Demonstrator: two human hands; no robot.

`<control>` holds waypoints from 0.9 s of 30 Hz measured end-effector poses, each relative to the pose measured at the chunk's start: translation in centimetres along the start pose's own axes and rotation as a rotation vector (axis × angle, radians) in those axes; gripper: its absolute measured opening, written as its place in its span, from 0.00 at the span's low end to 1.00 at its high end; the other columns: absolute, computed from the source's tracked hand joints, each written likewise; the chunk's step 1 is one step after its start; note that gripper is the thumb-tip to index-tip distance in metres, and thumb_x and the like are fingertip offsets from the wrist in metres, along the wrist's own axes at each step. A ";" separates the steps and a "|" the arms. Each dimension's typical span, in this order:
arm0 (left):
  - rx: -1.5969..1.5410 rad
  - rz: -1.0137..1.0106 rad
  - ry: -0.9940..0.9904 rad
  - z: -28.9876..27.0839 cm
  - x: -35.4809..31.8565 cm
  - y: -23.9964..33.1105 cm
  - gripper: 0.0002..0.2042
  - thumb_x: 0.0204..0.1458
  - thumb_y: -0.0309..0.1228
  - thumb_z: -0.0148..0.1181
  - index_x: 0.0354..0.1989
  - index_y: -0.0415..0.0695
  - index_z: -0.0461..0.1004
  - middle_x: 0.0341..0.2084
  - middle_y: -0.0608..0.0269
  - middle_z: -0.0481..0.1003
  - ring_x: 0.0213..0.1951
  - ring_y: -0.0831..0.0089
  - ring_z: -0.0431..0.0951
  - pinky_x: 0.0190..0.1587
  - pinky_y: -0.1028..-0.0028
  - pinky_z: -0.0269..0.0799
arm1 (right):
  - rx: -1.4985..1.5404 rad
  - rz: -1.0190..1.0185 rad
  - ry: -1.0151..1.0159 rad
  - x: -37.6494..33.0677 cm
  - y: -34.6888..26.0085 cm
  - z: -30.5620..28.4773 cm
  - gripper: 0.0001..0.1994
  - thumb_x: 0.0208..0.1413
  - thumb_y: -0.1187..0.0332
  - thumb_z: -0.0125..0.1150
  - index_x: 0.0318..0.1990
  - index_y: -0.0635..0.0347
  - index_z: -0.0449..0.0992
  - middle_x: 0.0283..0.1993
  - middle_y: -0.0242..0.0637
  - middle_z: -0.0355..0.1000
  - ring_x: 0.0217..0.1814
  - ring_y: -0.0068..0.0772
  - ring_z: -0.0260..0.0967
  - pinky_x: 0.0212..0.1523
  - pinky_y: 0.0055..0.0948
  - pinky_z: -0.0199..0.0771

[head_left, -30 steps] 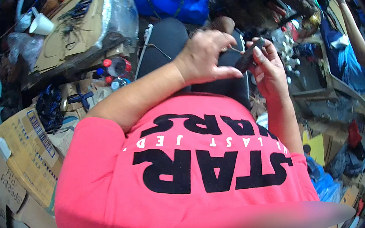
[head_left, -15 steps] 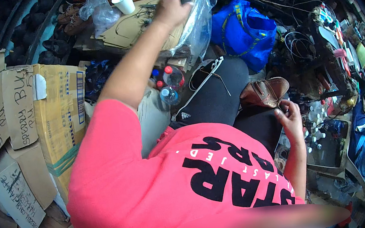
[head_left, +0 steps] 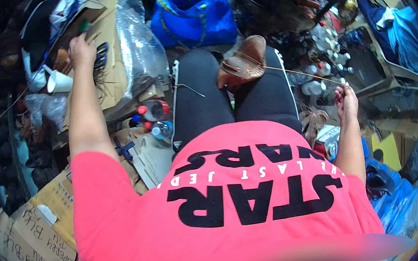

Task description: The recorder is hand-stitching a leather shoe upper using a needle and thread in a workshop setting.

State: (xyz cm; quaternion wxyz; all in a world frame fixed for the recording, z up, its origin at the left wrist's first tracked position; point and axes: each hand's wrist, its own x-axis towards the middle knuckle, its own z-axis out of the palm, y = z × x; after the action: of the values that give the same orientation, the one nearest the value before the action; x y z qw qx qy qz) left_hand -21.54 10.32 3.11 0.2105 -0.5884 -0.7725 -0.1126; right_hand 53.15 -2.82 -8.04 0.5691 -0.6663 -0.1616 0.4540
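Note:
A brown leather shoe (head_left: 248, 64) rests across my thighs, its opening toward the right. From it a thin tan lace (head_left: 300, 72) runs taut to my right hand (head_left: 346, 103), whose fingers pinch its end. My left hand (head_left: 81, 52) reaches over the cardboard-topped table (head_left: 110, 43) on the left, fingers curled. A small blurred green thing (head_left: 85, 26) is just past its fingertips; what the fingers hold, if anything, I cannot make out. A separate short cord (head_left: 191, 88) lies on my left thigh.
A white cup (head_left: 59, 81) leans near my left forearm beside a clear plastic bag (head_left: 47, 107). Beyond my knees stands a blue bag (head_left: 193, 16). Bottles with red and blue caps (head_left: 154, 111) are left of my legs; several small bottles (head_left: 325, 40) crowd the right.
My right hand has moved away from the shoe to the right, drawing the lace out. The left hand now reaches farther left over the table; the dark tool it held no longer shows. My view has turned.

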 end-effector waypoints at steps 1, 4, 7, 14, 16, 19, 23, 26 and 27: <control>-0.157 0.171 0.115 -0.2 -0.3 1.0 0.18 0.44 0.33 0.61 0.46 0.44 0.74 0.44 0.52 0.72 0.50 0.57 0.70 0.55 0.65 0.64 | 0.099 0.054 0.017 0.8 -0.2 -1.3 0.08 0.60 0.63 0.52 0.40 0.56 0.72 0.37 0.34 0.73 0.34 0.27 0.70 0.36 0.28 0.72; -0.755 0.529 -0.014 -4.8 -5.6 15.1 0.15 0.45 0.29 0.62 0.43 0.44 0.75 0.41 0.54 0.74 0.45 0.58 0.73 0.51 0.67 0.67 | 0.482 0.173 0.237 4.3 -0.3 -7.6 0.07 0.56 0.68 0.57 0.42 0.55 0.72 0.41 0.37 0.74 0.45 0.36 0.72 0.49 0.39 0.72; -0.889 0.892 -0.244 -8.3 -11.7 24.0 0.20 0.39 0.39 0.68 0.41 0.44 0.75 0.40 0.55 0.75 0.44 0.57 0.74 0.49 0.65 0.68 | 0.570 0.069 0.185 7.4 -2.5 -16.6 0.02 0.52 0.78 0.55 0.34 0.63 0.72 0.37 0.51 0.73 0.41 0.45 0.72 0.49 0.44 0.72; -0.749 0.921 -0.287 -6.6 -16.3 27.7 0.20 0.39 0.44 0.67 0.36 0.46 0.72 0.36 0.61 0.73 0.42 0.61 0.72 0.45 0.64 0.66 | 0.650 -0.113 0.413 4.9 -12.9 -31.5 0.11 0.47 0.78 0.47 0.17 0.57 0.56 0.16 0.33 0.49 0.20 0.31 0.49 0.25 0.32 0.53; -0.731 0.916 -0.255 -6.5 -16.6 27.8 0.20 0.39 0.45 0.66 0.36 0.45 0.72 0.35 0.61 0.73 0.43 0.62 0.72 0.46 0.65 0.65 | 0.558 -0.129 0.484 2.3 -16.3 -35.7 0.12 0.46 0.78 0.47 0.17 0.55 0.54 0.16 0.32 0.46 0.19 0.30 0.46 0.24 0.32 0.50; -0.795 0.925 -0.189 -5.1 -16.6 28.2 0.20 0.40 0.46 0.65 0.36 0.45 0.73 0.35 0.61 0.73 0.43 0.63 0.72 0.47 0.65 0.64 | 0.576 -0.279 0.460 -5.8 -24.9 -45.5 0.09 0.46 0.78 0.45 0.19 0.56 0.55 0.17 0.34 0.46 0.20 0.32 0.46 0.26 0.36 0.52; -0.729 0.925 -0.088 -5.9 -17.2 28.2 0.18 0.41 0.48 0.64 0.30 0.46 0.74 0.31 0.62 0.72 0.40 0.64 0.72 0.44 0.66 0.64 | 0.590 -0.301 0.512 -8.5 -24.7 -47.7 0.11 0.47 0.78 0.45 0.18 0.54 0.54 0.16 0.31 0.44 0.18 0.29 0.45 0.23 0.32 0.50; -0.723 0.921 -0.147 -5.5 -17.4 28.2 0.18 0.42 0.49 0.63 0.30 0.46 0.74 0.31 0.61 0.72 0.40 0.64 0.72 0.44 0.66 0.64 | 0.574 -0.407 0.624 -13.0 -30.1 -52.1 0.13 0.47 0.78 0.46 0.17 0.52 0.53 0.15 0.28 0.42 0.16 0.26 0.43 0.20 0.29 0.47; -0.732 0.909 -0.166 -5.1 -17.5 27.9 0.18 0.42 0.50 0.63 0.29 0.46 0.74 0.30 0.61 0.72 0.40 0.64 0.72 0.44 0.66 0.64 | 0.558 -0.450 0.659 -14.7 -32.7 -52.9 0.13 0.48 0.78 0.46 0.17 0.52 0.53 0.14 0.27 0.42 0.15 0.25 0.42 0.19 0.28 0.46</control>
State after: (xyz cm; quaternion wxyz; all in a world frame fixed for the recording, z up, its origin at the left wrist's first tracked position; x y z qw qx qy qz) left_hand 9.94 0.96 -2.39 -0.0405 -0.9017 -0.3676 -0.2240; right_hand 96.89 -36.14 24.59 0.8309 -0.5452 0.0150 0.1103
